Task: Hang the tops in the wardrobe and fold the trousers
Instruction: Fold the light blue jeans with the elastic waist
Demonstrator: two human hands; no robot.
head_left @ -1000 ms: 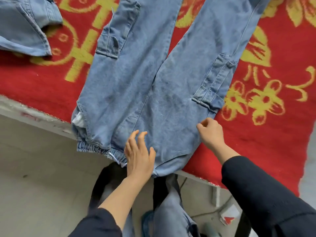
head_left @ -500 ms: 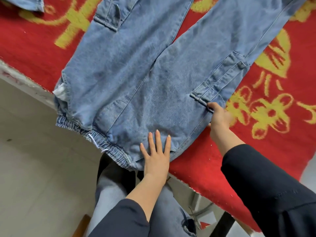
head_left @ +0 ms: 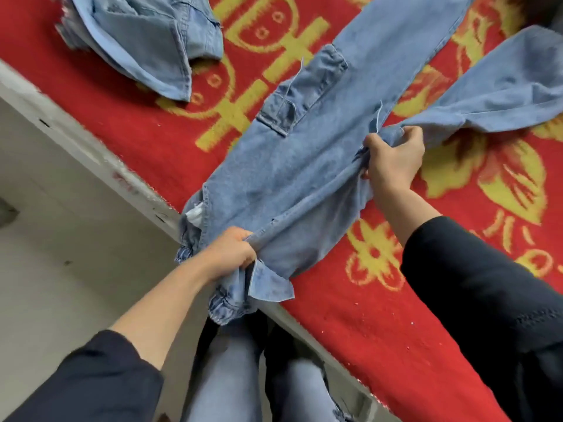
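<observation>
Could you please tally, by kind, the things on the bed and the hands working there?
Denim trousers, gripped by both hands: 1
Other denim garment, lying apart: 1
Red blanket with yellow pattern: 1
Hands, left hand and right hand: 2
Total: 5

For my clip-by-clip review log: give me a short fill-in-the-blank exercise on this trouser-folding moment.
The trousers lie on a ____ blanket with yellow patterns.
Counting left hand and right hand, the number of hands gripping the trousers is ____.
Another denim garment lies on the blanket to the trousers' ____.
Missing: red, two, left.
</observation>
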